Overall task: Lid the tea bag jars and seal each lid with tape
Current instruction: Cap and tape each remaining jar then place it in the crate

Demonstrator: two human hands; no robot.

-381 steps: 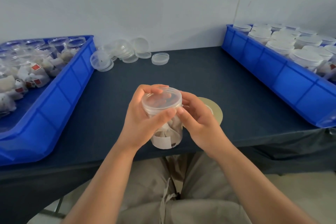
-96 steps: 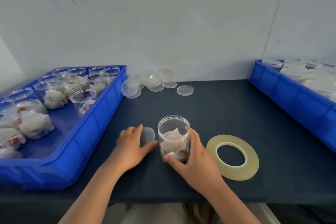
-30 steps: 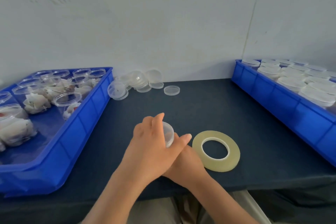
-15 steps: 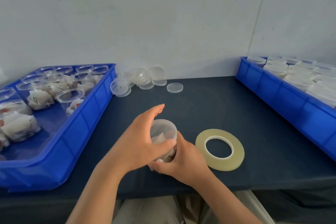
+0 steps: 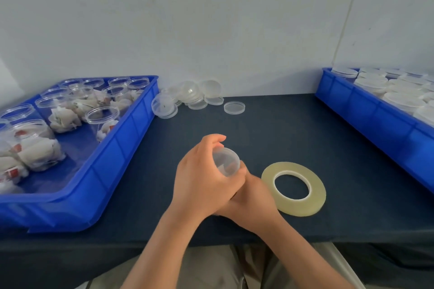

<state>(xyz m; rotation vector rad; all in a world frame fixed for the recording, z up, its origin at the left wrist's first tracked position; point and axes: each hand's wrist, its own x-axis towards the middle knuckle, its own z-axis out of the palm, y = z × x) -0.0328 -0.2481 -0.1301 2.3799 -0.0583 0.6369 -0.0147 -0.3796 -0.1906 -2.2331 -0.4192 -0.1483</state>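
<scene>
Mid-lidding: our left hand (image 5: 202,176) curls round the lid (image 5: 227,161) w/ right hand (image 5: 251,197) gripping the jar below, mostly hidden. Tape (image 5: 296,207) just right of hands, untouched. Open jars (image 5: 102,115) to the left & lidded jars (image 5: 404,101) far right; we reckon plenty left.

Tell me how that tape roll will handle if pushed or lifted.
The tape roll lies flat on the table, so a push would probably slide it, not roll it. It is a thin, wide ring, so likely light; on edge it could roll away.
</scene>
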